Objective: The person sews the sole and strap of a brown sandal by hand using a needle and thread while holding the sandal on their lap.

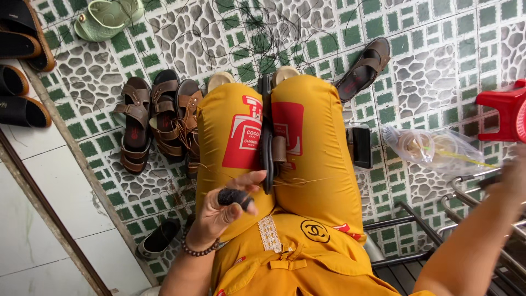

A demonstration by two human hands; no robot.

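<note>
With sandal (267, 143) clamped between my knees, left hand (222, 211) pinches thread (307, 180); right hand (515, 175) blurred, grip unclear.

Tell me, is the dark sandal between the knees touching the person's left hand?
Apart. The head view shows the left hand below the dark sandal, yellow trouser fabric plainly between them.

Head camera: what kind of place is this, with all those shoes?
Probably a small home shoemaking spot. Brown sandals lie on the tiled floor, another sandal is clamped between the knees, and the left hand pulls thread.
</note>
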